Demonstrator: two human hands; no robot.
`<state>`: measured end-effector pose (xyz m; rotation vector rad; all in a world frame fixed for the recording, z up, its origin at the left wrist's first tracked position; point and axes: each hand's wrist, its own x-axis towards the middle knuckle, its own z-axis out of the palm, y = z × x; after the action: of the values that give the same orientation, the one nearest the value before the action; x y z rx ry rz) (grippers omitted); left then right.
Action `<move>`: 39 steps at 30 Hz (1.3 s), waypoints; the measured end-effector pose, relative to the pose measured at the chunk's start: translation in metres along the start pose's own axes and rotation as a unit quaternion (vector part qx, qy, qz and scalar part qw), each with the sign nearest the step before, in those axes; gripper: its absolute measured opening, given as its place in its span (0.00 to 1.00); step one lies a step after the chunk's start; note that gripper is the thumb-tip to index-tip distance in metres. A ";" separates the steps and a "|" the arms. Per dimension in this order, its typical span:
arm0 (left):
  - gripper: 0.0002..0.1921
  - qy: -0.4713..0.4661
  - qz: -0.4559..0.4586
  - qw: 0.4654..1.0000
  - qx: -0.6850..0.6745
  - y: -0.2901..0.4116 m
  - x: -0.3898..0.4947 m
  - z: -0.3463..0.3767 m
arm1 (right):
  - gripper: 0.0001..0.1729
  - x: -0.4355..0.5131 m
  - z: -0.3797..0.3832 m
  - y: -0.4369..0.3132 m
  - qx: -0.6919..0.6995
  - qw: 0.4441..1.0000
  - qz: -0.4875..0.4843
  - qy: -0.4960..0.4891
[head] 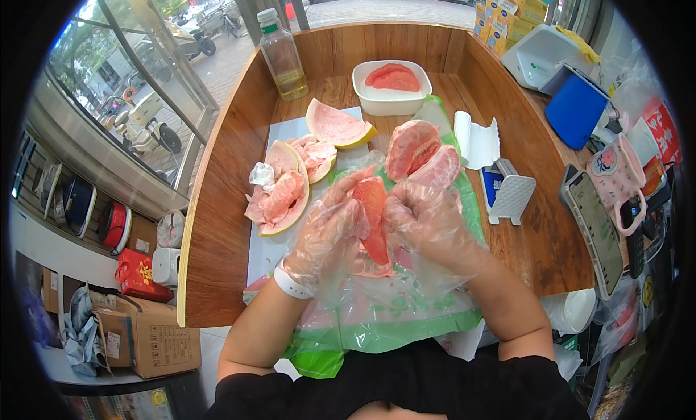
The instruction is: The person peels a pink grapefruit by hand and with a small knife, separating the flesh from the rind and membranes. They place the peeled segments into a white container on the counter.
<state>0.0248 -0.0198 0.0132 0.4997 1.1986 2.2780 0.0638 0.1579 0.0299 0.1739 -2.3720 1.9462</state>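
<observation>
My left hand [330, 232], in a clear plastic glove, holds a red pomelo segment [372, 205] partly bare of its membrane. At the segment's right side is my right hand [429, 219], gloved too, its fingertips pinched together; whether they grip the segment or its skin is hidden. Below the segment, pieces of membrane [372, 265] lie on a green and clear plastic bag [391, 327]. Beyond my right hand rests a peeled pomelo chunk [416, 148]. Pieces of thick rind [337, 124] and pulp scraps [285, 194] lie at the left. A white plastic tub [392, 106] at the back contains a peeled red piece [392, 76].
A raised wooden rim [217, 202] surrounds the tabletop. A bottle of yellowish liquid [285, 61] stands back left. A paper roll [477, 140] and a white folding stand [511, 197] are at right, with a phone [595, 230] and pink mug [617, 178] beyond the rim.
</observation>
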 end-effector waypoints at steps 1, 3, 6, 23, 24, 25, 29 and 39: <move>0.29 -0.001 -0.005 1.000 -0.001 0.000 -0.001 0.001 | 0.06 -0.001 -0.001 -0.001 -0.039 0.999 -0.026 0.011; 0.28 -0.005 -0.019 1.000 -0.011 0.001 -0.002 0.003 | 0.05 -0.003 -0.001 -0.001 -0.117 0.991 -0.045 0.041; 0.26 -0.014 -0.020 0.999 0.044 0.002 -0.003 0.005 | 0.04 -0.003 0.006 0.001 -0.136 0.977 -0.136 0.090; 0.23 -0.047 0.020 0.946 0.319 -0.002 -0.001 -0.006 | 0.08 -0.005 0.008 0.008 -0.083 0.995 -0.045 0.045; 0.23 -0.030 -0.017 0.970 0.239 -0.006 -0.001 -0.004 | 0.09 -0.005 0.009 0.008 -0.069 0.996 -0.040 0.048; 0.23 -0.018 -0.052 0.986 0.160 -0.009 0.000 -0.002 | 0.09 -0.004 0.010 0.009 -0.063 0.996 -0.041 0.044; 0.22 0.004 -0.020 0.958 0.286 -0.017 -0.001 0.000 | 0.09 -0.004 0.011 0.009 -0.057 0.996 -0.051 0.038; 0.19 0.011 0.052 0.956 0.288 -0.006 -0.004 0.005 | 0.08 -0.007 0.010 0.001 0.022 0.998 0.012 0.058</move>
<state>0.0327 -0.0164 0.0109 0.7610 1.8941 1.9916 0.0709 0.1488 0.0265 0.0340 -2.2708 1.9618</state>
